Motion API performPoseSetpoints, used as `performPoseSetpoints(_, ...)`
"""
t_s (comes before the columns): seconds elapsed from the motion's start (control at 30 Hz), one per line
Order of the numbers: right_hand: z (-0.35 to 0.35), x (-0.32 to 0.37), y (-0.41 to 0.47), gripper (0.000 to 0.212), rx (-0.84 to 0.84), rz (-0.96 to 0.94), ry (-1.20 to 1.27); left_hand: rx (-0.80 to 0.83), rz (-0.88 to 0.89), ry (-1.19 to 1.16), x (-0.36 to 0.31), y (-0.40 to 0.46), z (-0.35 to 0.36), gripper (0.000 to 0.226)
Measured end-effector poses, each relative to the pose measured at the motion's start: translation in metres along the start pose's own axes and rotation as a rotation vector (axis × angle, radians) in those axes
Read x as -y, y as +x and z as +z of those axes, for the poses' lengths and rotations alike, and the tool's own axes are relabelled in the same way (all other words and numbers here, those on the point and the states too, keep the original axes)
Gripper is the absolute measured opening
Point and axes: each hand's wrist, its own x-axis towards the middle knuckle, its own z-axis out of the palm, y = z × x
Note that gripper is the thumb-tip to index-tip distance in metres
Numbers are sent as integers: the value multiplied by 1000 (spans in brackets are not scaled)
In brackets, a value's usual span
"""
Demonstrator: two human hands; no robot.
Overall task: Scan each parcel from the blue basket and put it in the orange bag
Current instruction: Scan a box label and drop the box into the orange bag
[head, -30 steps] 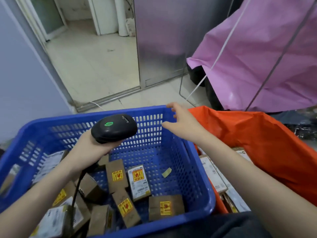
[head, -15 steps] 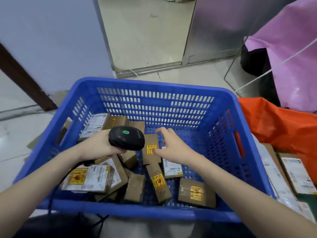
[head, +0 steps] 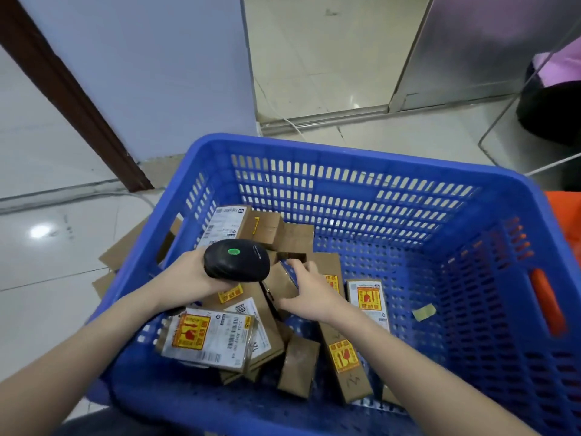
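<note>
The blue basket fills the lower middle of the view and holds several small brown cardboard parcels with yellow-and-red stickers. My left hand grips a black barcode scanner with a green light, held over the basket's left side. My right hand is down inside the basket, fingers closed around a small brown parcel just right of the scanner. Another labelled parcel lies flat at the front left. Only a sliver of the orange bag shows at the right edge.
Flattened cardboard lies on the tiled floor left of the basket. A lilac wall and a dark wooden strip stand behind. A metal panel and a wire frame are at the back right.
My view has swung left and down, so the orange bag is almost out of frame. My right hand came off the basket's far rim, went down among the parcels and closed on one.
</note>
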Motion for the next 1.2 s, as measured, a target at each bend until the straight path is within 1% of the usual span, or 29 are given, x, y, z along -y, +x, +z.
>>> performPoseSetpoints(0.13, 19, -7, 26, 93, 5, 56, -40, -43, -14, -66, 12, 4, 8, 18)
performPoseSetpoints(0.27, 34, -9, 41, 101, -31, 100, -66, -42, -32, -129, 17, 10, 12, 20)
performPoseSetpoints(0.33, 39, -9, 45, 101, -35, 103, -80, -43, -29, -164, 15, 13, 12, 23)
performPoseSetpoints(0.47, 34, -8, 42, 93, -80, 94, -37, -45, -5, -185, 10, 18, 12, 28)
performPoseSetpoints(0.6, 0, 0, 26, 81, -181, 51, 62, -41, 65, -198, -7, 18, 8, 32)
performPoseSetpoints(0.7, -40, 6, 5, 73, -233, 5, 149, -69, 130, -219, -33, 12, 0, 49)
performPoseSetpoints(0.73, -54, 7, -4, 72, -244, -8, 183, -85, 150, -229, -41, 9, -3, 52)
performPoseSetpoints(0.83, -94, 11, -34, 71, -277, -24, 289, -118, 209, -248, -67, -4, -14, 48)
performPoseSetpoints(0.93, -127, 12, -66, 69, -303, -49, 388, -176, 222, -278, -89, -19, -23, 57)
performPoseSetpoints(1.0, -145, 14, -90, 72, -332, -73, 443, -199, 231, -310, -103, -31, -26, 50)
performPoseSetpoints(1.1, -163, 21, -131, 80, -400, -119, 434, -209, 252, -360, -125, -46, -23, 24)
performPoseSetpoints(1.13, -167, 23, -144, 78, -424, -143, 430, -214, 254, -404, -132, -51, -20, 17)
performPoseSetpoints(1.2, -172, 25, -169, 69, -480, -207, 398, -207, 250, -516, -149, -61, -14, 16)
